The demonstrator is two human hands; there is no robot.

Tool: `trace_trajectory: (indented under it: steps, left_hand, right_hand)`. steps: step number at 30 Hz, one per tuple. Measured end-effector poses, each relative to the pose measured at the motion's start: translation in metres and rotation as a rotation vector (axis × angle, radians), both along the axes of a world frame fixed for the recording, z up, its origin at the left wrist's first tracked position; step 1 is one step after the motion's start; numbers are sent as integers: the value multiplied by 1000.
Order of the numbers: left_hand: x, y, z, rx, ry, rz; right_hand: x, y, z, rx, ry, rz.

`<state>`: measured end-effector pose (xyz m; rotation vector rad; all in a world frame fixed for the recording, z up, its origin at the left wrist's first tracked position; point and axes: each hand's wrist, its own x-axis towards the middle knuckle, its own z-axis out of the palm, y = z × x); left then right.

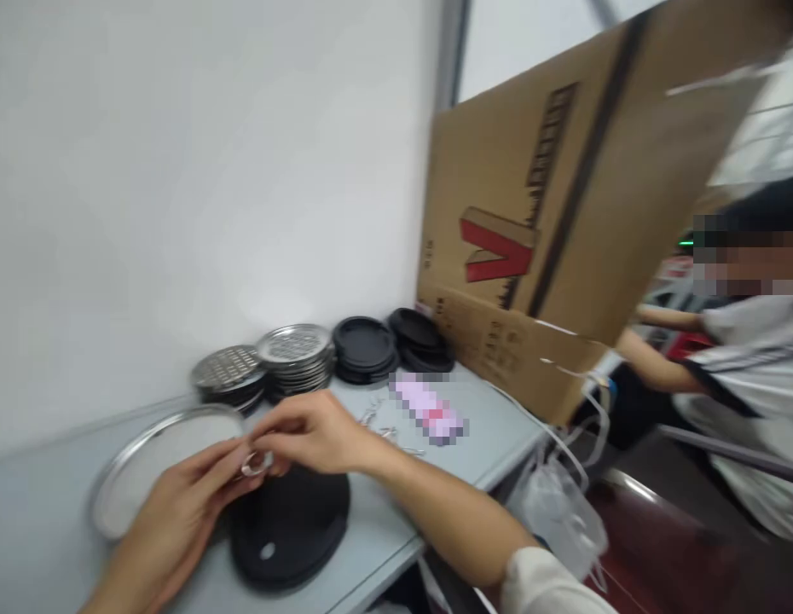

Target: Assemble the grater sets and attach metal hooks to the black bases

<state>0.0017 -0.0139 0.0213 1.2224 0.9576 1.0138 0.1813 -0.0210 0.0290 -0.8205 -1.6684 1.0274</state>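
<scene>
My left hand (pixel 201 490) and my right hand (pixel 313 435) meet above the table, fingers pinched together. Between them is a small shiny ring-shaped metal piece (pixel 257 463), blurred, so its exact kind does not show. Both hands appear closed on it. Below them lies a round black disc-like part (pixel 291 533) with a small pale spot near its front. To the left, partly behind my left hand, rests a round plate with a silver rim (pixel 112 477) and a pale surface. Several small metal pieces (pixel 387 432) lie scattered right of my right hand.
Along the wall stand stacks of perforated metal discs (pixel 298 344) and black round parts (pixel 364 345). A pixelated pink item (pixel 428 409) lies nearby. A large cardboard sheet (pixel 499 196) stands at the right. Beyond it hangs a plastic bag (pixel 563 512), and another person (pixel 755 358) sits there.
</scene>
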Motion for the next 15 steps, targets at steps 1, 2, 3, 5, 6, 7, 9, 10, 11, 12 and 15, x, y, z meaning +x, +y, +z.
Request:
trace_trajectory:
  steps: [1,2,3,5,6,7,9,10,11,12,15]
  left_hand:
    - [-4,0,0,-4,-37,-68]
    - [-5,1,0,20,-81,-101]
    - [-5,1,0,61,-109,-112]
    - [-2,0,-3,192,-84,-60]
    - [-1,-1,-5,263,-49,-8]
    - [-1,-2,-7,324,-10,40]
    - [-2,-4,-9,398,46,109]
    - [-3,-4,-10,410,56,123]
    - [-4,-4,-10,414,54,129]
    - [-6,-4,-9,417,45,135]
    - [-8,-3,-8,463,11,157]
  right_hand:
    - [-1,1,0,-20,49,14]
    - [-2,2,0,-13,99,-1]
    - [-4,2,0,2,128,-19]
    - [-6,1,2,3,158,-54]
    - [-6,-1,3,-8,163,-58]
    - [-6,-2,4,-21,162,-58]
    - [-5,-3,4,-14,131,-60]
    - [-4,-4,4,11,96,-67]
    - [-3,-4,4,48,46,-78]
    - [-2,-3,3,87,-13,-86]
    - [-1,-3,-2,214,-179,-132]
